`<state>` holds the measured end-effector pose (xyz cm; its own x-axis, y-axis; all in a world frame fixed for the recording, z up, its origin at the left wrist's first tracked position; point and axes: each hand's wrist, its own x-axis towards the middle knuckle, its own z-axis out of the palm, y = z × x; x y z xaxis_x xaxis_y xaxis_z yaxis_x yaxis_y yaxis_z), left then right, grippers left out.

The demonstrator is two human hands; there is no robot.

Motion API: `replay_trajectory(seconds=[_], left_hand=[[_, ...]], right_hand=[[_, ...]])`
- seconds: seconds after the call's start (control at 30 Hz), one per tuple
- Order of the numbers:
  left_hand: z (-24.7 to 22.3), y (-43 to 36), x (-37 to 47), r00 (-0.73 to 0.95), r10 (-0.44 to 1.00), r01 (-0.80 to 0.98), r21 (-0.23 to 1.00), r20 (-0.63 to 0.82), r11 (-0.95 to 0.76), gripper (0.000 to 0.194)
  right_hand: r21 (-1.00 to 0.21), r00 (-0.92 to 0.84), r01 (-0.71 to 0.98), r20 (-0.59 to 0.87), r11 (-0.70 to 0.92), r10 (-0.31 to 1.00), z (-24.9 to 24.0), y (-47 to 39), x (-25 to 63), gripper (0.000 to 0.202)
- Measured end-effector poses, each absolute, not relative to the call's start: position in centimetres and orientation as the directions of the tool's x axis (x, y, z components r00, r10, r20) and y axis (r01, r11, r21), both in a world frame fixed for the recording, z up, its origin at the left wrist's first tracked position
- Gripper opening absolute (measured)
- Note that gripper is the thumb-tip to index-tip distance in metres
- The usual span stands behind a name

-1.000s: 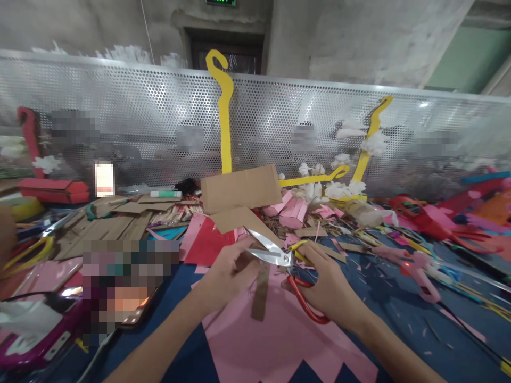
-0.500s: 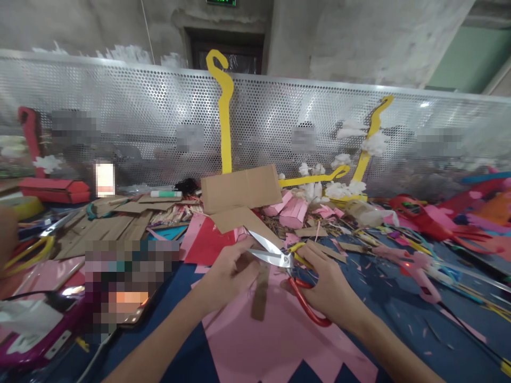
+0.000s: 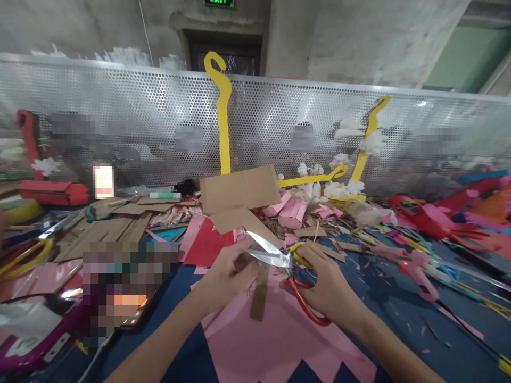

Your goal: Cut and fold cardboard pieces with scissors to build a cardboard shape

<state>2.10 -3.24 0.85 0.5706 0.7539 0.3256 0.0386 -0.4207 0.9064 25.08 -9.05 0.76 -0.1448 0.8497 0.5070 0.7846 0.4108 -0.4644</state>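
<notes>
My right hand (image 3: 325, 276) grips a pair of scissors (image 3: 286, 259) by a red handle loop and a yellow one. Their silver blades are spread apart and point left, over the fingers of my left hand (image 3: 229, 274). Those left fingers are bent together in a pinch, and whatever is between them is too small or hidden to name. Beneath both hands lies a large pink paper sheet (image 3: 279, 335) with a zigzag near edge. A narrow brown cardboard strip (image 3: 258, 303) rests on that sheet, its upper end close to my left fingers.
Beyond my hands, a cardboard piece (image 3: 241, 189) stands before a yellow hooked strip (image 3: 224, 127). A pink glue gun (image 3: 419, 271) lies right, its cord trailing forward. At left are cardboard scraps (image 3: 104, 234), yellow-handled scissors (image 3: 34, 255) and a purple device (image 3: 35, 335). A perforated metal panel (image 3: 263, 117) rises behind.
Both hands and the scissors keep almost the same pose. The view has shifted slightly, and a blurred shape at the far left edge shows less than before.
</notes>
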Motion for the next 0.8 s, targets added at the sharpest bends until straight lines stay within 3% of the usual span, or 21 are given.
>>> replay_trajectory(seconds=[0.53, 0.8], left_hand=[[0.80, -3.14, 2.08, 0.533, 0.766, 0.029, 0.896, 0.361, -0.442, 0.014], [0.93, -3.24, 2.15, 0.568, 0.749, -0.005, 0.911, 0.341, -0.411, 0.010]], right_hand=[[-0.467, -0.165, 0.782, 0.482, 0.412, 0.860, 0.68, -9.17, 25.27, 0.041], [-0.467, -0.160, 0.790, 0.469, 0.397, 0.869, 0.89, -9.34, 25.02, 0.037]])
